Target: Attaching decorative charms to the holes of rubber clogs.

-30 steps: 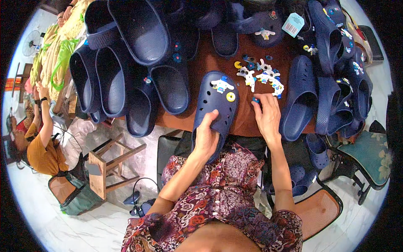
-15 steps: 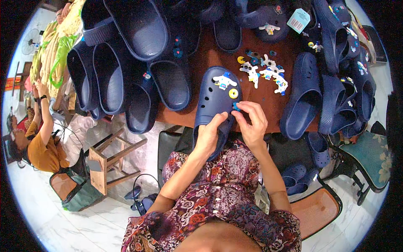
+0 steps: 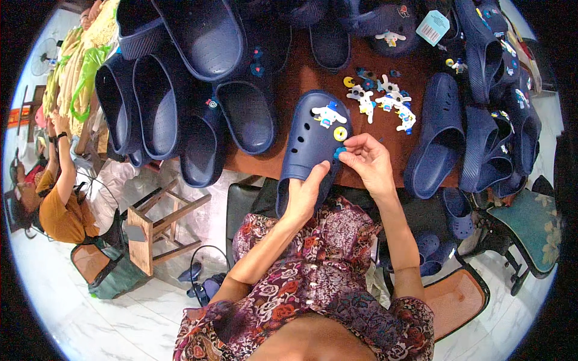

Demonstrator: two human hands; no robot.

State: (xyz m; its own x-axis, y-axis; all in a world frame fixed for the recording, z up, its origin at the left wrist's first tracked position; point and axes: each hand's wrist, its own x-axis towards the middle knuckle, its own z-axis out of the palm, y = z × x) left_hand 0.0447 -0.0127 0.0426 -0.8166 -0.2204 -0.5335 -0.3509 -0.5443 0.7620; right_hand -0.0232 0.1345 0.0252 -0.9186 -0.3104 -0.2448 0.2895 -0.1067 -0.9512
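A navy clog (image 3: 301,157) rests over the table's near edge, toe pointing away from me. My left hand (image 3: 306,195) grips it with the fingers inside the opening and the thumb on its outer right side. Two charms sit on its upper: a white character with a blue hat (image 3: 329,115) and a yellow ring-shaped one (image 3: 341,133). My right hand (image 3: 370,161) pinches a small blue charm (image 3: 340,153) against the clog's right side, just below the yellow one; whether its stem is in a hole is hidden. Several loose white character charms (image 3: 385,102) lie beyond.
Navy clogs (image 3: 158,108) crowd the table's left; another navy clog (image 3: 435,141) and decorated ones (image 3: 481,138) stand at right. A pale blue tag (image 3: 433,27) hangs at the back. Below are a wooden stool (image 3: 162,228) and chairs (image 3: 524,225). A person (image 3: 66,204) works far left.
My right hand has shifted slightly up and right with the blue charm, its fingers closer together at the clog's side. The clog sits a little farther from me.
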